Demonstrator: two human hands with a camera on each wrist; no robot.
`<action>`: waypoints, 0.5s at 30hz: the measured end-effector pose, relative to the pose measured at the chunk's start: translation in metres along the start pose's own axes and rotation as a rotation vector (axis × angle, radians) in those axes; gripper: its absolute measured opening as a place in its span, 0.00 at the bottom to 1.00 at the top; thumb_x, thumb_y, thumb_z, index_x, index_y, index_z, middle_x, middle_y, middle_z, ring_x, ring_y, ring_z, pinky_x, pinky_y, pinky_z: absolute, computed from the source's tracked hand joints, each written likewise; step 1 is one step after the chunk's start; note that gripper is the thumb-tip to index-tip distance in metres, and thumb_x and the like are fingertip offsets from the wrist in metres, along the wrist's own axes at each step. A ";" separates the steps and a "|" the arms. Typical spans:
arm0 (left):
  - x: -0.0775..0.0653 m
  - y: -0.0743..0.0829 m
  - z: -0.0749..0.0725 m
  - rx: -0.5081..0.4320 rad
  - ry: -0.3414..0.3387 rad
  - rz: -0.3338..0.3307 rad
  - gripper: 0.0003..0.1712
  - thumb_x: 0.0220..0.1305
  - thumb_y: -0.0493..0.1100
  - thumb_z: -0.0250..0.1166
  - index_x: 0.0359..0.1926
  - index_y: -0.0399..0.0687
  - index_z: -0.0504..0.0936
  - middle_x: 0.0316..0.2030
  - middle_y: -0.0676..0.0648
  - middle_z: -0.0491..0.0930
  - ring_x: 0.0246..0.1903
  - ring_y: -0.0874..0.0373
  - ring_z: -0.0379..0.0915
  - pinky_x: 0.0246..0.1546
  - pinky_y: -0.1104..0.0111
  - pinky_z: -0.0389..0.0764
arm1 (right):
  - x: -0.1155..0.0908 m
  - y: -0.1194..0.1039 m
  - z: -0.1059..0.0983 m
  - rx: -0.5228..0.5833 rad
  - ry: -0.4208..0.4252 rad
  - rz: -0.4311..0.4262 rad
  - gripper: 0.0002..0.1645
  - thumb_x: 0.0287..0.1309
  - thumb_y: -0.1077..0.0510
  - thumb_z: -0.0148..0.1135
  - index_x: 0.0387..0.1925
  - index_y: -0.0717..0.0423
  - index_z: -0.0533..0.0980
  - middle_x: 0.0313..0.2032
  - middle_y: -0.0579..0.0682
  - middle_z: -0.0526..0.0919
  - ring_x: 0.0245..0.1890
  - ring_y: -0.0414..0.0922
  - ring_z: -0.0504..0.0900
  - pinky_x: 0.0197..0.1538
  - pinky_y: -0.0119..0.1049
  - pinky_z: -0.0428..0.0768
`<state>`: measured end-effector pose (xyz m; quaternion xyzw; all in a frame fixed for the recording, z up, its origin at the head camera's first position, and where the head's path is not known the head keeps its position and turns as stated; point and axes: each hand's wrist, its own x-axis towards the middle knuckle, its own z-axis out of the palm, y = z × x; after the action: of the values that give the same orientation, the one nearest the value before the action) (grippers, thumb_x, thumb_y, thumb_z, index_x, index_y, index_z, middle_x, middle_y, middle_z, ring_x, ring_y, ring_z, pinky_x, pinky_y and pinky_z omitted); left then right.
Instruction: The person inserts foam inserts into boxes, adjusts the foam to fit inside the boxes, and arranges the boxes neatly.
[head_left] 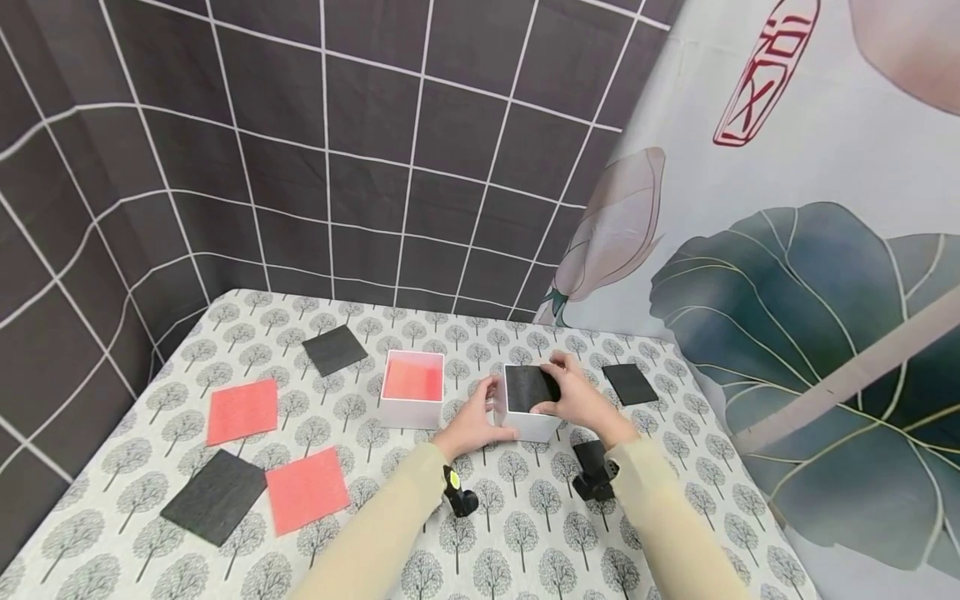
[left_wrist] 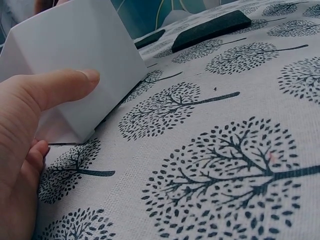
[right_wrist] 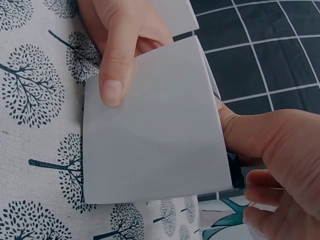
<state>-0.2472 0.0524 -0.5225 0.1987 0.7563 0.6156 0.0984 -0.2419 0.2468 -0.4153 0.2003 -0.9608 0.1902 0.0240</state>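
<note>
An open-topped white box point(head_left: 531, 429) stands on the tabletop between the two hands. My left hand point(head_left: 474, 427) holds it by its left side, with the thumb point(left_wrist: 70, 89) laid against the near wall. At the box's mouth, my right hand point(head_left: 581, 402) pinches the right edge of a black square sheet point(head_left: 527, 387), which covers most of the opening. In the right wrist view, a dark edge of that sheet point(right_wrist: 235, 167) shows below the right thumb, while the box wall hides the rest.
Left of the hands stands another white box point(head_left: 411, 413) with a red sheet point(head_left: 412, 379) inside. Red squares point(head_left: 242, 411) and black squares point(head_left: 216, 497) lie at the left. One more black square point(head_left: 630, 384) lies at the right. A dark gridded curtain point(head_left: 375, 167) hangs behind.
</note>
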 end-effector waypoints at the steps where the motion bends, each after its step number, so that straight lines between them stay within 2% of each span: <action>1: 0.000 0.000 0.000 -0.001 0.000 0.001 0.62 0.39 0.48 0.77 0.70 0.47 0.47 0.65 0.39 0.58 0.59 0.43 0.62 0.61 0.57 0.66 | 0.000 0.001 0.000 0.008 0.003 0.002 0.45 0.39 0.55 0.76 0.56 0.73 0.68 0.57 0.69 0.61 0.56 0.62 0.63 0.57 0.56 0.68; 8: -0.001 0.002 -0.001 0.003 0.005 -0.014 0.62 0.39 0.48 0.77 0.71 0.47 0.47 0.66 0.40 0.58 0.59 0.44 0.63 0.60 0.57 0.67 | -0.004 0.005 -0.001 0.013 -0.018 -0.059 0.34 0.52 0.59 0.67 0.57 0.73 0.68 0.45 0.60 0.70 0.46 0.54 0.67 0.50 0.51 0.72; 11: -0.001 0.001 -0.001 0.014 0.005 -0.015 0.62 0.39 0.48 0.77 0.71 0.47 0.47 0.66 0.40 0.58 0.59 0.44 0.63 0.60 0.58 0.66 | -0.007 0.005 -0.002 -0.018 -0.047 -0.067 0.31 0.55 0.60 0.63 0.58 0.71 0.67 0.47 0.60 0.73 0.48 0.54 0.67 0.52 0.52 0.71; 15: -0.001 0.002 0.000 0.022 0.009 -0.016 0.62 0.39 0.48 0.77 0.71 0.48 0.48 0.66 0.41 0.58 0.59 0.45 0.63 0.60 0.58 0.67 | -0.008 0.004 -0.003 -0.054 -0.061 -0.053 0.32 0.56 0.59 0.63 0.60 0.67 0.67 0.54 0.61 0.71 0.55 0.56 0.65 0.56 0.55 0.69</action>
<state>-0.2459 0.0519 -0.5211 0.1909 0.7649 0.6075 0.0977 -0.2364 0.2539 -0.4151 0.2308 -0.9602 0.1575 0.0052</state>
